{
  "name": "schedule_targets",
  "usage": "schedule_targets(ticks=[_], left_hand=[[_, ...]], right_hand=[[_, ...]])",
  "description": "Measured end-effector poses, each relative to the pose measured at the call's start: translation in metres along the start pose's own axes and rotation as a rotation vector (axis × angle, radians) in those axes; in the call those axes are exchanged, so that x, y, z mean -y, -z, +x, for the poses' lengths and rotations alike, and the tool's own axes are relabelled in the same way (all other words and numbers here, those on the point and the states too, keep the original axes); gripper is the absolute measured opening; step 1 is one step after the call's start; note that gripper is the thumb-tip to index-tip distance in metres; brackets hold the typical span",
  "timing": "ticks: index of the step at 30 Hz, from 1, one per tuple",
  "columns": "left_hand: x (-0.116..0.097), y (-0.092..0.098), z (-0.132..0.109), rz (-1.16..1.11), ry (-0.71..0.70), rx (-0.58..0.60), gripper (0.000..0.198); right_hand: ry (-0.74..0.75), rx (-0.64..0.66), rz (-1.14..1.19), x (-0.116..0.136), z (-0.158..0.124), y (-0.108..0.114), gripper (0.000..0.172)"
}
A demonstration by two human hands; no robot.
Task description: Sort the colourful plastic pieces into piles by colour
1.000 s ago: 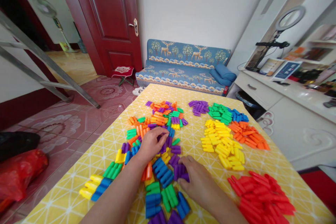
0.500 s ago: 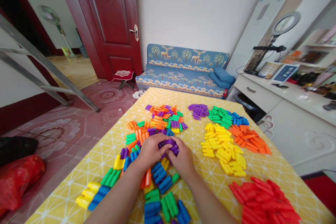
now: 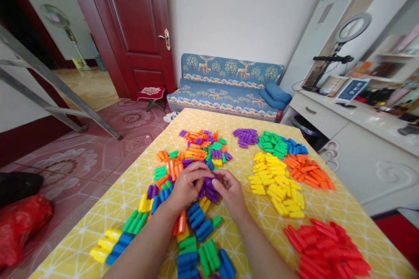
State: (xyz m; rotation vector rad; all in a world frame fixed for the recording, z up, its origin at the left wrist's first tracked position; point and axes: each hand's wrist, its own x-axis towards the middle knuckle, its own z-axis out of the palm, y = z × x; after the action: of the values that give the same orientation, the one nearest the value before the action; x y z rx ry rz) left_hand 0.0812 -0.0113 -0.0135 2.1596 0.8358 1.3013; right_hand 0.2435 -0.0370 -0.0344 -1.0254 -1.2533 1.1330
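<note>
Over the mixed heap, my left hand [image 3: 190,184] is closed with its fingers bent around purple plastic building blocks [image 3: 211,191]. Facing it, my right hand [image 3: 231,189] pinches at the same purple blocks with thumb and fingertips. My fingers partly cover the blocks, so how they join cannot be made out. Just below my hands lie blue blocks [image 3: 196,216] and an orange block [image 3: 181,222]. Orange blocks [image 3: 175,168] lie beyond my left hand, among green and purple ones.
Sorted by colour, piles of purple [image 3: 245,137], green [image 3: 273,144], blue [image 3: 296,146], orange [image 3: 309,171], yellow [image 3: 276,183] and red blocks [image 3: 327,248] lie along the right of the yellow tablecloth [image 3: 262,235]. A blue sofa [image 3: 225,91] stands beyond the table.
My right hand has shifted slightly outward and its fingers have loosened a little, so more of the purple blocks shows between my hands. The view has moved slightly.
</note>
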Motion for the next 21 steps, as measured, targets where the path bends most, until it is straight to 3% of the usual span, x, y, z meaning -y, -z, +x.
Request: schedule_targets(ticks=[6, 11, 15, 21], left_hand=[[-0.002, 0.0, 0.0, 0.024, 0.03, 0.002, 0.035], [-0.001, 0.0, 0.001, 0.087, 0.09, -0.043, 0.032], [0.004, -0.002, -0.001, 0.126, 0.126, -0.054, 0.03], [0.005, -0.001, -0.002, 0.157, 0.122, -0.038, 0.026]], right_hand=[[-0.028, -0.076, 0.042, 0.005, 0.001, -0.005, 0.043], [-0.012, -0.123, -0.095, 0.019, 0.026, 0.003, 0.033], [0.002, -0.251, -0.196, 0.038, 0.081, 0.035, 0.036], [0.025, -0.514, -0.682, 0.049, 0.181, 0.112, 0.03]])
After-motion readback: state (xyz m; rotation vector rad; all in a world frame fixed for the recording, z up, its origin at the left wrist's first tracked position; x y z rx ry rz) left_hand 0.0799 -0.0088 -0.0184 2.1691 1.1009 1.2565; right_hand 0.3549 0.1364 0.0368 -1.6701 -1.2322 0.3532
